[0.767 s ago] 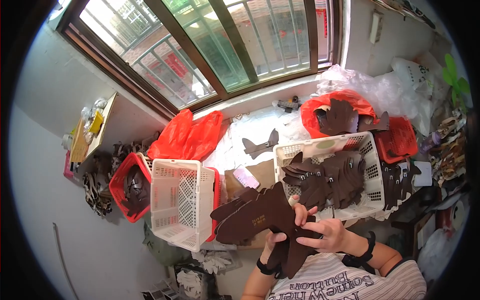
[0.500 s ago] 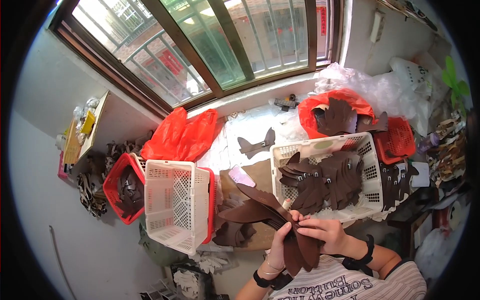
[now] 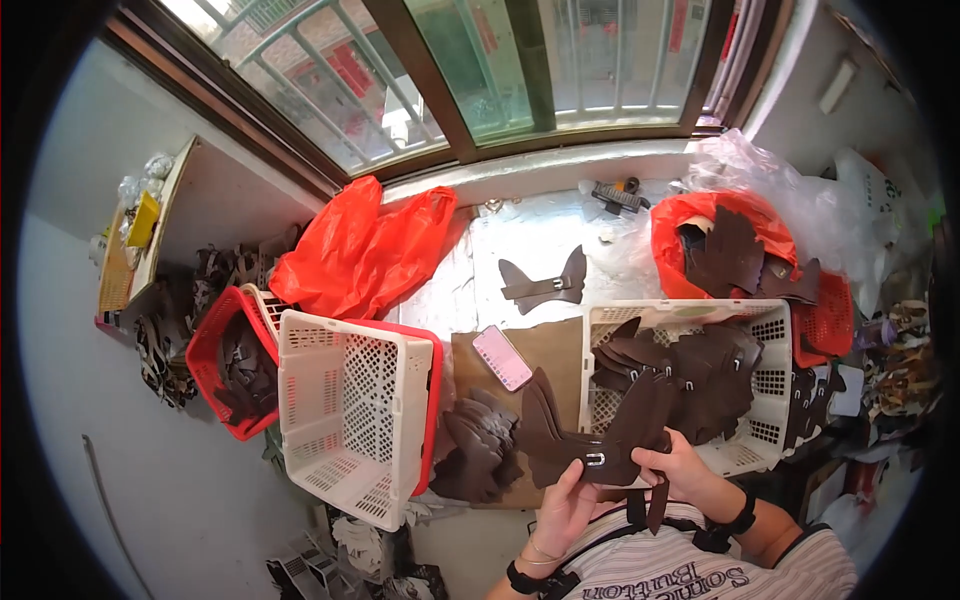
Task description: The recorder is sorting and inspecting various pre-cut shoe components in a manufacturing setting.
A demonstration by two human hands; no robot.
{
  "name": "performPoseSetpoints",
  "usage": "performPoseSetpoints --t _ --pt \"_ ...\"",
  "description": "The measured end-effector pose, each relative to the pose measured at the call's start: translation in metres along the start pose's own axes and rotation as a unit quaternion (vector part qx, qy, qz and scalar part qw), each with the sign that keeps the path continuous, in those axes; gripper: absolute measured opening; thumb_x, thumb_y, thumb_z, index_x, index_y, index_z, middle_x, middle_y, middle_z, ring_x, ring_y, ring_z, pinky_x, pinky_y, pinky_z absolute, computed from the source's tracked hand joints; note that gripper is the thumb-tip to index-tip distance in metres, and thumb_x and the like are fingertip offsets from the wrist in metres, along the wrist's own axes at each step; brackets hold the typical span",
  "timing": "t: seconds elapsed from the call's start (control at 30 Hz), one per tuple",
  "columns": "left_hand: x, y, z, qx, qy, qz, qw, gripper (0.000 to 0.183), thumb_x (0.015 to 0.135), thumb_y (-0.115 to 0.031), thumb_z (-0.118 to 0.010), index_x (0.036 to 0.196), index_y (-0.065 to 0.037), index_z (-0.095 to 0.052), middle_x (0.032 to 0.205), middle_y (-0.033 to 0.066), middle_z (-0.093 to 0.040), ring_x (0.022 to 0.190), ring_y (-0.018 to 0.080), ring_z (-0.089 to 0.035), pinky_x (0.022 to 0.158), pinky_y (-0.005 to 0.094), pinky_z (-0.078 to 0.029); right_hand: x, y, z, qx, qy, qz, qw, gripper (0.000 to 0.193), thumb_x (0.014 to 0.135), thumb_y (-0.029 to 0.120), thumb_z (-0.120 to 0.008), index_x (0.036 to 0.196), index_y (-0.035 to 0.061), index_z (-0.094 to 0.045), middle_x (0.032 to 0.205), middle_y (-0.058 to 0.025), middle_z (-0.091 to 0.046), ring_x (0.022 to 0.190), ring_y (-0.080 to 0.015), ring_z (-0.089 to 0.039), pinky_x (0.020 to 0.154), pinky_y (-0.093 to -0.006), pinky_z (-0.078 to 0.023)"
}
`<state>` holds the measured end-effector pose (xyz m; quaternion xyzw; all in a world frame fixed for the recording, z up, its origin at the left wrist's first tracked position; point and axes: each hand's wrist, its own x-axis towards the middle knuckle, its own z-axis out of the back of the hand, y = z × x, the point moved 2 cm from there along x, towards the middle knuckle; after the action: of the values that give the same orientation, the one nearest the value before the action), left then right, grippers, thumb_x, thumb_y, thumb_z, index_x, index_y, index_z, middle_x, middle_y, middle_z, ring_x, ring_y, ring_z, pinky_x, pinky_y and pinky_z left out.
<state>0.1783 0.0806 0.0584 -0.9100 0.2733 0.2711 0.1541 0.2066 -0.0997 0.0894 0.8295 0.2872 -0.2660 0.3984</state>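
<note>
Left hand [image 3: 566, 506] and right hand [image 3: 688, 472]: both grasping, thumbs on top, fingers beneath, one at each side of a single stack [image 3: 572, 446].

Head view:
- Stack: one, of dark brown winged pieces, layered, exact number uncountable; one metal buckle [image 3: 596, 460] uppermost, beside the left thumb; one strap [image 3: 657, 506] hanging below the right hand. Held before the chest, between the pile and the right crate.
- Pile [image 3: 474, 446]: one, brown pieces, overlapping, uncountable.
- Loose piece [image 3: 545, 283]: one, buckled, lying flat.
- Crates, white: two. Left crate [image 3: 340, 365] tipped, its opening facing the right; right crate [image 3: 690, 311] filled with brown pieces, several buckles showing.
- Bags, red: two. Left bag [image 3: 365, 250] crumpled; right bag [image 3: 671, 262] holding brown pieces.
- Phone [image 3: 502, 358]: one, screen lit.
- Wristbands, dark: one per wrist.

Surface: white table [image 3: 485, 255], bright with daylight; brown mat [image 3: 556, 358] under the phone.

Room: one window [image 3: 450, 90], brown-framed, metal bars beyond; pale wall [image 3: 75, 310]; one shelf [image 3: 180, 205] at left bearing a yellow container [image 3: 143, 219]; clear plastic [image 3: 745, 165] bunched near the right bag.
</note>
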Motion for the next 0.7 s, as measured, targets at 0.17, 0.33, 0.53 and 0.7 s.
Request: performPoseSetpoints --t 0.17,0.33,0.53,0.7 --pt "0.037 -0.043 -0.007 0.024 -0.090 -0.089 0.992 0.041 0.097 -0.014 -0.048 0.137 -0.009 -0.040 0.125 0.0092 -0.056 0.113 0.0213 -0.054 0.099 0.0390 -0.043 0.048 0.013 -0.014 -0.129 -0.031 -0.042 0.990 0.019 0.083 0.007 -0.069 0.096 0.0046 -0.055 0.073 0.0003 -0.053 0.053 -0.0058 -0.045 0.046 -0.0215 -0.035" --pt "0.096 -0.114 0.011 0.042 -0.136 -0.195 0.970 0.042 0.098 -0.015 -0.047 0.139 -0.012 -0.038 0.124 0.0076 -0.056 0.109 0.0192 -0.057 0.092 0.0362 -0.049 0.097 0.019 -0.009 -0.280 -0.024 0.022 0.959 0.027 0.088 0.009 -0.062 0.111 0.0051 -0.049 0.092 0.0002 -0.055 0.076 -0.0034 -0.048 0.064 -0.0188 -0.041" --pt "0.219 -0.172 0.035 -0.004 -0.092 -0.215 0.972 0.029 0.095 -0.012 -0.053 0.123 -0.005 -0.052 0.122 0.0064 -0.056 0.114 0.0194 -0.052 0.099 0.0352 -0.044 0.120 0.034 -0.004 -0.188 -0.013 -0.058 0.980 0.030 0.091 0.008 -0.055 0.120 0.0041 -0.050 0.099 -0.0024 -0.056 0.074 -0.0045 -0.047 0.066 -0.0191 -0.040" --pt "0.299 -0.160 0.020 0.009 -0.032 -0.190 0.981 0.034 0.096 -0.018 -0.053 0.126 -0.003 -0.047 0.128 0.0088 -0.051 0.118 0.0211 -0.048 0.106 0.0390 -0.037 0.127 0.046 0.008 0.021 0.038 -0.052 0.998 0.044 0.098 0.023 -0.036 0.134 -0.0011 -0.043 0.102 -0.0049 -0.056 0.078 -0.0086 -0.047 0.069 -0.0209 -0.039"
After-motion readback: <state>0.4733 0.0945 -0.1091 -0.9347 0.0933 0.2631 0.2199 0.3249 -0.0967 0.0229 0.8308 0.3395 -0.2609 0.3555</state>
